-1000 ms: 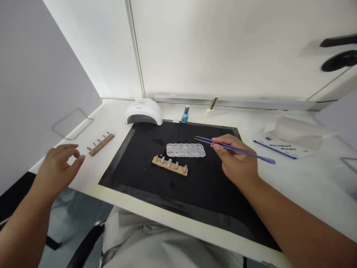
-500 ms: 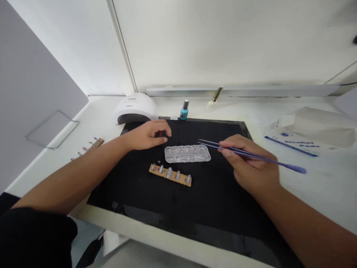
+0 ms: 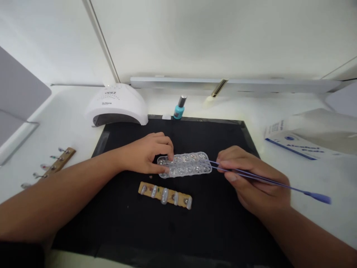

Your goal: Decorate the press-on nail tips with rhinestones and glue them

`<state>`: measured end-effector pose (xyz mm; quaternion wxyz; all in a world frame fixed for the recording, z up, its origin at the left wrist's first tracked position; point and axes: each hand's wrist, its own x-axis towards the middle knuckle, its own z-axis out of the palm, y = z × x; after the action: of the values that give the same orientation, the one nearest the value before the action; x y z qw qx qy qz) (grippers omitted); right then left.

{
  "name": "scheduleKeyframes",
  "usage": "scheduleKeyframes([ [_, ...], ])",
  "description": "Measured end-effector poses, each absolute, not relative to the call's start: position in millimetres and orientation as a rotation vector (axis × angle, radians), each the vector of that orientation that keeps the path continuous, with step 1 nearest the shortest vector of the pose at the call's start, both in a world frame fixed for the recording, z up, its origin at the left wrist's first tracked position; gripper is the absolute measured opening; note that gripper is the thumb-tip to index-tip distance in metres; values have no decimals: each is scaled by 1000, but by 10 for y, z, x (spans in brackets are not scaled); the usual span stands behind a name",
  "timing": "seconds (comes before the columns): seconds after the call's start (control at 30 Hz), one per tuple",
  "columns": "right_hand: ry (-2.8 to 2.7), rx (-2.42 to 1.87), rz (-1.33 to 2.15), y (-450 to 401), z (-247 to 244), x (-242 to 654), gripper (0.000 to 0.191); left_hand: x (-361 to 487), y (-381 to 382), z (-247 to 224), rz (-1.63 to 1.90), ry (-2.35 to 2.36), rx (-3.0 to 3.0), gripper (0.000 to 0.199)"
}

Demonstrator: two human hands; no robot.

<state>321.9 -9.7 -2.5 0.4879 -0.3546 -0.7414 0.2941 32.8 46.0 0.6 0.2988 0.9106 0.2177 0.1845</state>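
I see the clear case (image 3: 184,164) midway between the side edges of the black mat (image 3: 134,230), the left hand (image 3: 150,152) over its left end, perhaps to steady it; whether it grips, I can't tell. The right hand (image 3: 251,180) pinches purple tweezers (image 3: 292,188), tips at its right end, the wooden strip (image 3: 170,197) lying nearer the mat's front edge, seemingly for easy reach

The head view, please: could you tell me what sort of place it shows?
Probably somewhere nail art is done or practised: apparent false nails on a wooden strip, a white dome-shaped lamp, and tweezers in the right hand at a clear divided case.
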Motion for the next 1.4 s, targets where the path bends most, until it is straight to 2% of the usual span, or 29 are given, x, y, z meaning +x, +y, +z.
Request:
scheduleKeyframes([
  [0.07, -1809, -807, 750, -101, -23, 3217, 23, 333, 444, 8, 501, 580, 2421, 15],
  [0.23, -1791, -730, 784, -131, -9, 3185, 26, 353, 365, 48, 469, 609, 2440, 29],
  [0.47, -1820, -661, 855, -160, 32, 3088, 24, 391, 368, 52, 408, 683, 2522, 37],
  [0.87, -2026, -443, 1036, -120, 549, 2987, 20, 343, 409, 42, 464, 639, 2462, 21],
  [1.0, -2130, -407, 930, 63, 421, 2876, 13, 352, 432, 56, 474, 617, 2437, 20],
  [1.17, -2206, -458, 832, 132, 212, 2865, 15, 370, 432, 53, 463, 627, 2407, 19],
  [1.4, -2354, -486, 763, 125, 154, 2930, 10, 370, 410, 79, 445, 620, 2367, 16],
])
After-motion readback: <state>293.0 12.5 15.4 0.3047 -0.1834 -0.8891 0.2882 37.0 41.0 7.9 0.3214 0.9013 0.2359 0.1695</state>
